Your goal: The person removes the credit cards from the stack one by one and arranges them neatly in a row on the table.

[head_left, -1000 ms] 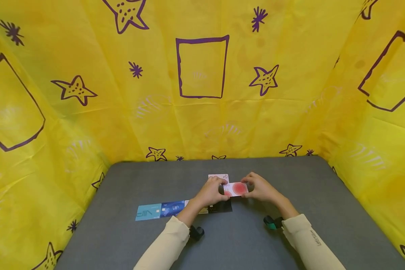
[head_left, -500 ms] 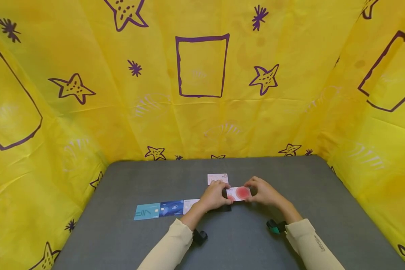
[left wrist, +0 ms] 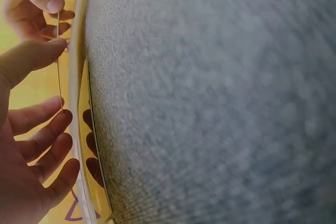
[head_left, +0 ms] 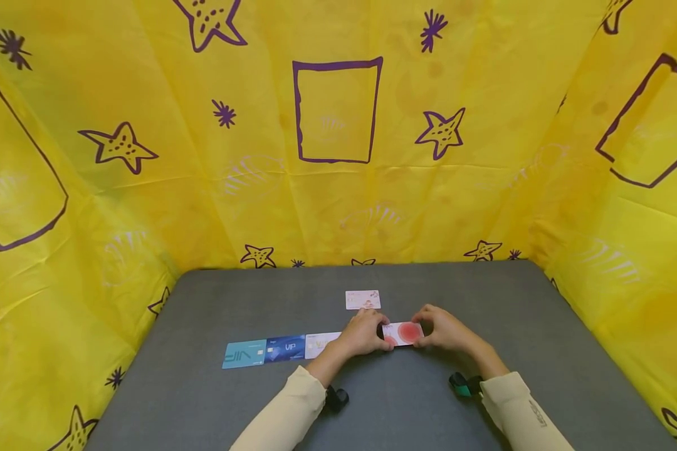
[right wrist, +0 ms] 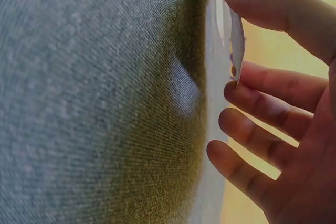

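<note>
A white card with red circles (head_left: 407, 332) is held level between both hands, just above the grey tabletop. My left hand (head_left: 362, 332) pinches its left end between thumb and fingers, and my right hand (head_left: 447, 330) pinches the right end. In the left wrist view the card (left wrist: 59, 80) appears edge-on, apart from the table; the right wrist view catches its underside (right wrist: 238, 43). Left of the hands lies a row with a teal card (head_left: 244, 354), a blue VIP card (head_left: 284, 349) and a white card (head_left: 319, 344), partly covered by my left forearm.
A pale pink card (head_left: 363, 299) lies alone farther back, just beyond my left hand. The grey table (head_left: 406, 407) runs up to yellow cloth walls (head_left: 338, 207) with purple drawings at the back and both sides. Dark bands sit at both wrists.
Both hands have carried the red-circle card toward me and slightly right. More of the pale pink card shows, while the dark card at the row's right end is now hidden behind my left hand.
</note>
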`<state>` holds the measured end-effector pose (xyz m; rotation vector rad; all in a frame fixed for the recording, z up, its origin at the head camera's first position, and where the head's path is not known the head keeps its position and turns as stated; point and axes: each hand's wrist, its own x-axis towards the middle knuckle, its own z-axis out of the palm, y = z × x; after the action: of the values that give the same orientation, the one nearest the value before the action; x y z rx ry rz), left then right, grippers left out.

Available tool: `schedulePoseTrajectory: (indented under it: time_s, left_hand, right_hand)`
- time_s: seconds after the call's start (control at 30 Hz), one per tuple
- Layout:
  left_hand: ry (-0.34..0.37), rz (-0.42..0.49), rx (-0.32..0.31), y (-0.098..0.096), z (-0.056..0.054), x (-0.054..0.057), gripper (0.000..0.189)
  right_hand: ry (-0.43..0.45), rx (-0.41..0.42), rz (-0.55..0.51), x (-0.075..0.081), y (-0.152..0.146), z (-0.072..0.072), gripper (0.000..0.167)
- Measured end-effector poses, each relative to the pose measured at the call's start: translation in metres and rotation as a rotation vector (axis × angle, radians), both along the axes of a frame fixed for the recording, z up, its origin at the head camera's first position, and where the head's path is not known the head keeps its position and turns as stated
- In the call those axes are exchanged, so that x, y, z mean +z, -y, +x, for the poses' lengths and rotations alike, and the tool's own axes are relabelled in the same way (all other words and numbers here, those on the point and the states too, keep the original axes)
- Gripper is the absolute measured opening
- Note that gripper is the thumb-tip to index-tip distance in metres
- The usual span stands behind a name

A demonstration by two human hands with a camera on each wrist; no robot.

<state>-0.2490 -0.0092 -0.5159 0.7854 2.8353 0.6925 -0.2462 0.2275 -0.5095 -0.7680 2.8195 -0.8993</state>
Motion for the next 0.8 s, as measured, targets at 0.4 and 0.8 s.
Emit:
schedulePoseTrajectory:
  time_s: [0.4,0.8]
  left_hand:
    - [0.035,-0.015,-0.006,-0.0011,0.0022,-0.0007,0.050]
    - [-0.012,-0.091,-0.020,-0.0058,0.0033,-0.0036,0.048]
  right_hand:
    - [0.039,-0.007,-0.014,0.0001,-0.0003,0.0034,0.040]
    - [-0.042,-0.007,0.064,-0.0056,0.0035,0.0071,0.040]
